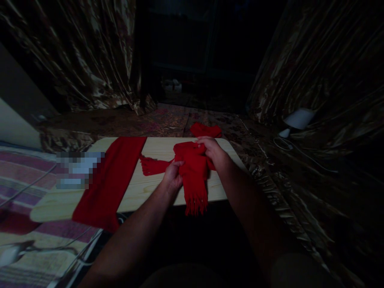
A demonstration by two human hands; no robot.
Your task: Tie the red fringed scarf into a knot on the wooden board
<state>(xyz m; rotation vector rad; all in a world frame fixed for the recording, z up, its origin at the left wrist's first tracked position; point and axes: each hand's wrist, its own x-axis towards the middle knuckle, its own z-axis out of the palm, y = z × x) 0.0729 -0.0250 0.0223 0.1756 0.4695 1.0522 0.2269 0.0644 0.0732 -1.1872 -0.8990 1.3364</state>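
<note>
Holding the fringed scarf (pixel 195 174) in near left hand (pixel 173 175) and far right hand (pixel 211 147), apparently arranging it, probably needing smoothing next.

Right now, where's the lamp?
In the head view, the white lamp is on the right, beyond the wooden table, by the right curtain and white cord.

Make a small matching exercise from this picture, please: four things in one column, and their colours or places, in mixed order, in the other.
1. Scarf with fringe
2. Table
3. Lamp
4. Curtains

A. White, at the right side
B. Hanging in folds, left and right
C. Red, held in the left hand and right hand
D. Pale wood

Pairs: 1-C; 2-D; 3-A; 4-B
</note>
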